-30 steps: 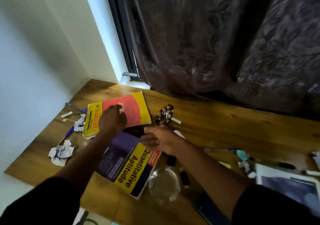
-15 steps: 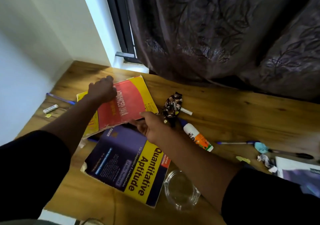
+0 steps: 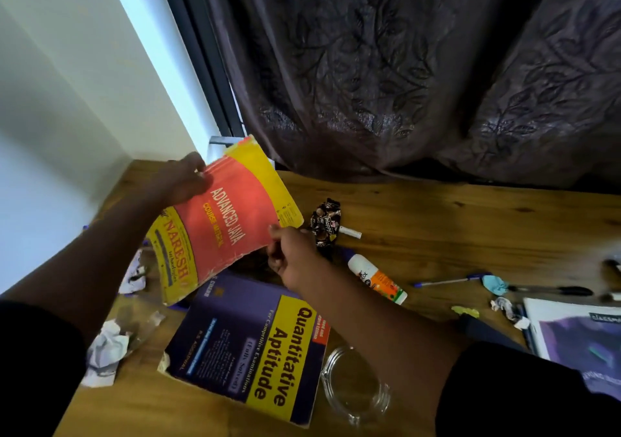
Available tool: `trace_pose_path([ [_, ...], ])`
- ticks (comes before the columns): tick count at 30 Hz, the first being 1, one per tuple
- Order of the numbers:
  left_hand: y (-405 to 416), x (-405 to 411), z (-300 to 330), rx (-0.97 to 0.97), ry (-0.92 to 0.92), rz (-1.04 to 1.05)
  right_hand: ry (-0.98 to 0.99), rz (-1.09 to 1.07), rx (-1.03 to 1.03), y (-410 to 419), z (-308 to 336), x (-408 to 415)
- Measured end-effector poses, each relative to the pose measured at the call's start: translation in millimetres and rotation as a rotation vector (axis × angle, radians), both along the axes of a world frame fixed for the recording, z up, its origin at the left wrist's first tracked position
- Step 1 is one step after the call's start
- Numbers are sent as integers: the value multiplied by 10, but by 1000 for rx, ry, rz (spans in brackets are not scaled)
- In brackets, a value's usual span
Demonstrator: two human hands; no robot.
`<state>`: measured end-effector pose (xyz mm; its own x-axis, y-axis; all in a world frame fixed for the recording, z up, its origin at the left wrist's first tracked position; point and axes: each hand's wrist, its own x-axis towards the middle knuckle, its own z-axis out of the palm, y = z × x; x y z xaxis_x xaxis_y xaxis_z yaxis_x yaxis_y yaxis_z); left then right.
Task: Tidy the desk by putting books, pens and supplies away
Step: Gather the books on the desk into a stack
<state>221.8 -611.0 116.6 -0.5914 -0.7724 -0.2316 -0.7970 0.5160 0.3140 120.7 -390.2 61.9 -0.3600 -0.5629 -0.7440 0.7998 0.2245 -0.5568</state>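
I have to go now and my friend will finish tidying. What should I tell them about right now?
Left hand and right hand both hold the red Java book, lifted off the desk.
The purple book lies flat under it, near the front edge.
Glue, pens, wrapper and crumpled paper are scattered on the desk; a notebook sits at the right.
Done: nothing put away yet.
Left: put away both books, then pens, glue and scraps.

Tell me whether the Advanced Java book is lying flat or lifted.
Lifted and tilted: the left hand and right hand hold the Advanced Java book above the wooden desk.
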Motion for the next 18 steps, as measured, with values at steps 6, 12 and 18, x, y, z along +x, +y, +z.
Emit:
trace_pose_path([
  [6, 196, 116, 676, 24, 273, -69, 181, 25, -77, 281, 466, -427],
  [12, 742, -87, 979, 505, 638, 92, 501, -111, -330, 690, 1011, -803],
  [18, 1596, -569, 926, 985, 918, 105, 128, -5, -666, 1447, 876, -1084],
])
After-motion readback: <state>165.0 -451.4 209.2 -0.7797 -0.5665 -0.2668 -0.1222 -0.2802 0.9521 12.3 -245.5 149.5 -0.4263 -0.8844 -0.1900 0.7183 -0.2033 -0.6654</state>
